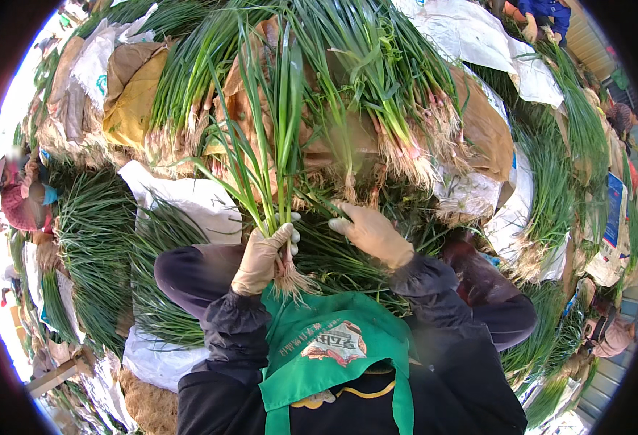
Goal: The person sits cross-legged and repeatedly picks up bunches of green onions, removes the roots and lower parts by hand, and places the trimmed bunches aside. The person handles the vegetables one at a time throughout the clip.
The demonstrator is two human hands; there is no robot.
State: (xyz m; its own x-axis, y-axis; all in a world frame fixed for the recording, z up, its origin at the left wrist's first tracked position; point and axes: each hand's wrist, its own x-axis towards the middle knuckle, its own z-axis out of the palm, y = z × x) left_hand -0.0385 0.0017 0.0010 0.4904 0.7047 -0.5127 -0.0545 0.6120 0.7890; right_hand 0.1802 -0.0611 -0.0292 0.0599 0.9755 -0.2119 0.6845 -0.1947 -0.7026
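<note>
My left hand (267, 253), in a pale glove, grips a small bunch of green onions (281, 136) just above their roots; the leaves point away from me and the roots hang over my green apron (340, 348). To its right, my gloved right hand (376, 231) is by some green leaves, with thumb and forefinger extended; whether it pinches a leaf is unclear. Beyond both hands, a pile of green onions with pinkish bases (406, 130) lies on brown sacking (346, 136). More loose leaves (340, 261) lie between my knees.
White sacks (194, 201) and a yellow-brown sack (134, 109) lie around me. Heaps of green onions stand at left (93, 255) and right (547, 179). Other people are at the far left (22, 204), upper right (547, 16) and lower right (609, 334).
</note>
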